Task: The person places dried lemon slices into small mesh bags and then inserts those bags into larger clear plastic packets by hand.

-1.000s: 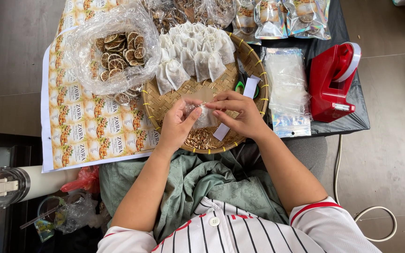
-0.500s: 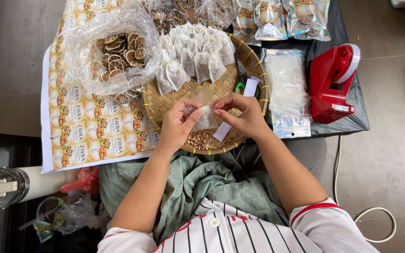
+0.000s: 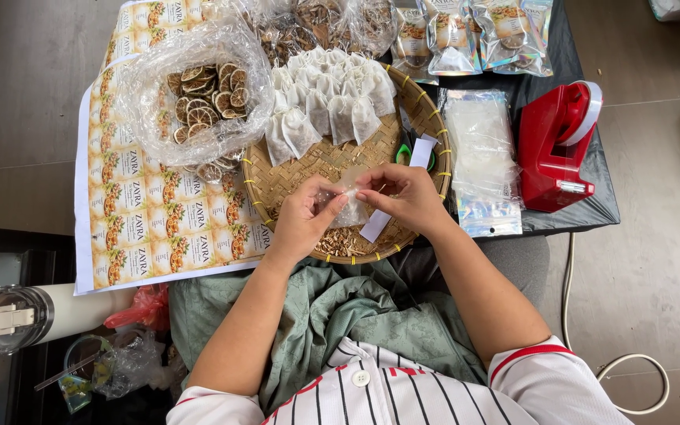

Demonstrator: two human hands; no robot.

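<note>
Both hands meet over the near part of a round woven tray [image 3: 277,185] that lies at the near edge of the tabletop [image 3: 600,206]. The left hand [image 3: 302,222] and the right hand [image 3: 404,197] each have their grip pinched shut on a small clear pouch [image 3: 348,206] held between them, just above the tray. White tea bags [image 3: 328,110] are heaped on the tray's far side. A clear bag of dried citrus slices [image 3: 198,94] sits to its left, a red tape dispenser [image 3: 559,149] well to its right.
</note>
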